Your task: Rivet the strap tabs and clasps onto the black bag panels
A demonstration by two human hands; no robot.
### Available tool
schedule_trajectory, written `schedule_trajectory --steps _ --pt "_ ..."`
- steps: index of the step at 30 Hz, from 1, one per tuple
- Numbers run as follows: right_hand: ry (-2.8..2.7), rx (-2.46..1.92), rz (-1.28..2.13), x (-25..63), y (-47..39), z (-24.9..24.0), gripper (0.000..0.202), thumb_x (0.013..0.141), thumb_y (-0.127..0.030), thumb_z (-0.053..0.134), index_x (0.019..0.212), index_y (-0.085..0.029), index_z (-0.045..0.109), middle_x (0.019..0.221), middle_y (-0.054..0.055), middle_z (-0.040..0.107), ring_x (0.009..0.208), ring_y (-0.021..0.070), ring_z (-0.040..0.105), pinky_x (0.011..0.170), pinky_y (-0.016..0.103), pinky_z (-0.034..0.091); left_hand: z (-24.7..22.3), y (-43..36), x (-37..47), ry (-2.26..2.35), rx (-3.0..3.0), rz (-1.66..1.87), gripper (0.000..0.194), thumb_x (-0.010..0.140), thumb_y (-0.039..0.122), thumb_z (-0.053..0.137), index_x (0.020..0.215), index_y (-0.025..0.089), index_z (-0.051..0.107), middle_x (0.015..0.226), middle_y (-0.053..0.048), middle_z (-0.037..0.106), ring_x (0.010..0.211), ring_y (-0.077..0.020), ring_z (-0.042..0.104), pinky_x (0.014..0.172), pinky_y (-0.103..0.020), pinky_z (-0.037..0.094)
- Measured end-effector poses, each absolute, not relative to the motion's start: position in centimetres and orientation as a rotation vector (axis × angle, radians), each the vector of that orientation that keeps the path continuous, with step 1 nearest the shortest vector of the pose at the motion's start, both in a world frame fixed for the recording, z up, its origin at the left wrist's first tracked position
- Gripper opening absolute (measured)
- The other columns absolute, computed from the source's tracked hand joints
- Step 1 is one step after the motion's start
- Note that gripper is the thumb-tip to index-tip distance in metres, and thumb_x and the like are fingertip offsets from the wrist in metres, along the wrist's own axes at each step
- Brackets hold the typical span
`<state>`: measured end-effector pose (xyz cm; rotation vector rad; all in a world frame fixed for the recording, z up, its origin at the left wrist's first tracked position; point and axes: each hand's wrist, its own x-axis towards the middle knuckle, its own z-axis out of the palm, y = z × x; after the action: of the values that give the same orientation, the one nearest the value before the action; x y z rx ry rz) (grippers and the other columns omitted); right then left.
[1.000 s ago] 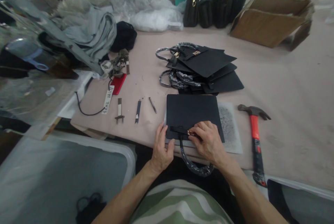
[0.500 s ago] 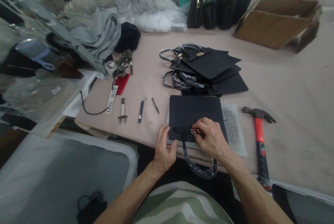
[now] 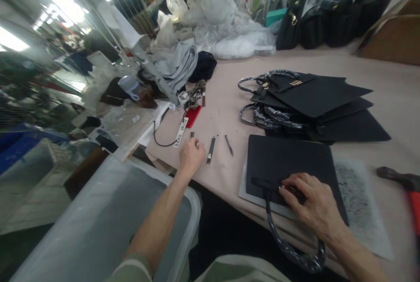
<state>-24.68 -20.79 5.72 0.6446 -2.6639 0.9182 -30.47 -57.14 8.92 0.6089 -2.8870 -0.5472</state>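
Observation:
My left hand is at the left of the table, its fingers closed over the small metal tool, whose brown end shows above them. My right hand rests on the black panel, pinching a small shiny brown-red piece beside the strap. A wrapped black handle hangs from that panel over the table's front edge. Between my hands lie a flat dark strip tool and a thin metal rod. Under the panel is a speckled pale sheet.
Behind the panel lies a stack of black bag pieces with wrapped handles. A hammer is at the right. A red item and a labelled tag lie at the left. A large pale bin stands below the table's left edge.
My left hand has left the panel's edge and moved left to the metal tool. My right hand stays at the strap. The view has turned to the left.

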Motion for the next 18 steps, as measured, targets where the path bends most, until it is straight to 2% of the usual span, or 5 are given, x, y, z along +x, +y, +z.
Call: schedule_trajectory --steps 3,5,10,14,18 --pt "-2.649 0.636 0.914 -24.6 -20.9 5.8 0.022 0.093 -0.042 0.060 0.086 -0.023 0.069 0.089 0.006 0.067 0.080 0.0225 0.061 0.071 0.037 0.043 9.7 -60.3 -32.4 -3.062 0.834 -0.469 0.026 0.081 0.039 0.074 0.092 0.015 0.069 0.106 -0.019 0.072 0.109 -0.0351 0.068 0.092 -0.044 0.052" --pt "-2.667 0.614 0.900 -24.4 -21.1 6.0 0.021 0.092 -0.040 0.060 0.086 -0.022 0.069 0.089 0.006 0.066 0.081 0.0228 0.060 0.073 0.038 0.043 9.6 -61.5 -33.2 -3.128 0.941 -0.527 0.026 0.072 0.037 0.081 0.076 0.017 0.065 0.094 -0.019 0.074 0.106 -0.0374 0.069 0.089 -0.045 0.053" --pt "-2.758 0.548 0.871 -23.8 -21.4 6.5 0.018 0.092 -0.037 0.060 0.089 -0.022 0.070 0.094 0.006 0.067 0.088 0.0237 0.060 0.076 0.038 0.040 9.0 -62.4 -34.0 -3.115 1.011 -0.796 0.029 0.059 0.018 0.083 0.055 0.019 0.054 0.056 -0.008 0.063 0.074 -0.0324 0.071 0.065 -0.039 0.057" --pt "-2.788 0.501 0.884 -23.6 -21.4 6.5 0.016 0.092 -0.036 0.062 0.089 -0.021 0.069 0.095 0.006 0.067 0.087 0.0225 0.058 0.078 0.037 0.038 9.5 -62.3 -33.0 -3.036 0.982 -1.155 0.028 0.057 0.021 0.081 0.058 0.018 0.053 0.046 -0.001 0.055 0.052 -0.0218 0.062 0.049 -0.031 0.054" --pt "-2.808 0.491 0.913 -23.4 -21.4 6.7 0.015 0.091 -0.035 0.062 0.088 -0.022 0.069 0.095 0.005 0.066 0.088 0.0222 0.057 0.080 0.037 0.037 10.1 -60.1 -31.1 -2.643 0.745 -1.800 0.041 0.056 0.036 0.083 0.078 0.016 0.055 0.063 -0.001 0.065 0.058 -0.0173 0.066 0.055 -0.028 0.058"
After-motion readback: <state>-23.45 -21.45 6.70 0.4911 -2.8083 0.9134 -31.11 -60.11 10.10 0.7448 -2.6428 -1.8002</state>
